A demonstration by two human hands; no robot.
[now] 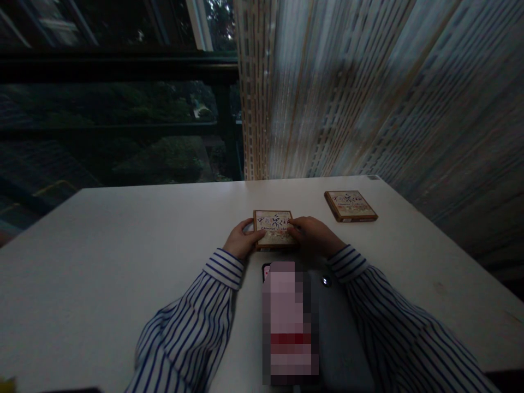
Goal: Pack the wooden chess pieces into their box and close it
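A flat, square Chinese chess box (273, 222) with a printed cream lid and brown edges is between my hands near the middle of the white table. My left hand (242, 238) grips its left side, with the thumb lying over the lid and the other fingers mostly hidden. On the right side, my right hand (313, 233) holds the box with its thumb and a finger over the lid's edge. Whether the box rests on the table or is slightly raised, I cannot tell.
A second, matching box (352, 206) lies at the back right of the white table (135, 245). Close to me are a phone (290, 322) with a blurred-out screen and a grey device (341, 333) beside it. Behind the table hang a string curtain (327, 93) and a dark window.
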